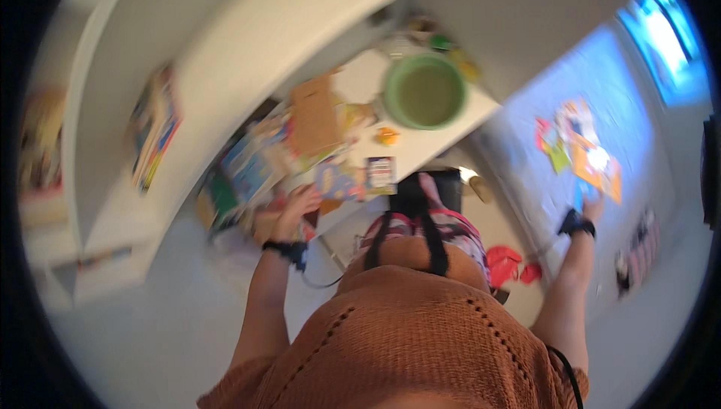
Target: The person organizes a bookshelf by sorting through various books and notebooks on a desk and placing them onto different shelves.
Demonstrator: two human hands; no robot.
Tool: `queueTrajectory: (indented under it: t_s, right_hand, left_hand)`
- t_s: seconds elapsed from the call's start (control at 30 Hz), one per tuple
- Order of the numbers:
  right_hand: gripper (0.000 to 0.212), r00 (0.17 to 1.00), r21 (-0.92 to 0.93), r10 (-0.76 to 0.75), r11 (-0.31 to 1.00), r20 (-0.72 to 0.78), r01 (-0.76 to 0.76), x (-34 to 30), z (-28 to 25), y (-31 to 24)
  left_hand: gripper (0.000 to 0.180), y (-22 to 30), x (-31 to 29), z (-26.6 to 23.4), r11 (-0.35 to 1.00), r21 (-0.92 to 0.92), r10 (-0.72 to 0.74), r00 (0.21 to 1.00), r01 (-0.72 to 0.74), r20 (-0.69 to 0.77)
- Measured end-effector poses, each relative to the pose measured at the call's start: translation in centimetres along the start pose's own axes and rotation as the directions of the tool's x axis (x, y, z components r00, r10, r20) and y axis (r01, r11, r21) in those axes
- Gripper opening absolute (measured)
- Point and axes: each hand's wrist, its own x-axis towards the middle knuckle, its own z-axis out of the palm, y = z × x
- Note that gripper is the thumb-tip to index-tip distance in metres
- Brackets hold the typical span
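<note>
My left hand [298, 208] is beside the pile of books and papers on the white table, its fingers stretched out with no object visible in them. Just past its fingertips lies a blue, patterned booklet [339, 182], next to a small dark-and-white card or packet [381, 175]. Out to the right, my right hand [592, 208] reaches to the pale blue surface, at the lower end of an orange and blue paper item [595, 169]. Blur hides whether its fingers grip that item. Both wrists wear black bands.
A green basin [426, 92] stands on the white table [405, 155], near a small orange toy [387, 136] and a brown cardboard piece [315, 114]. Books [156, 127] lean on the shelf at left. Colourful papers [556, 150] and a red item [505, 265] lie to the right.
</note>
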Motion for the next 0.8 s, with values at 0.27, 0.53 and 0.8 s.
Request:
queueTrajectory:
  t_s: [0.27,0.53,0.8]
  right_hand:
    - [0.030,0.621,0.617,-0.090,0.289,0.778,-0.732,0.9,11.0,3.0]
    - [0.038,0.158,0.219,-0.156,0.786,0.975,-0.578,-20.2,17.3,-25.4]
    - [0.037,0.270,0.041,0.071,0.921,0.960,-0.388,-19.7,15.0,-24.8]
  left_hand:
    - [0.032,-12.1,8.2,-8.4,0.978,0.177,0.005,0.838,0.110,-0.546]
    - [0.055,-14.0,9.2,-17.0,0.958,0.140,0.041,0.366,0.249,-0.930]
    - [0.072,-15.1,12.8,-20.4,0.777,0.076,-0.038,0.167,0.625,-0.985]
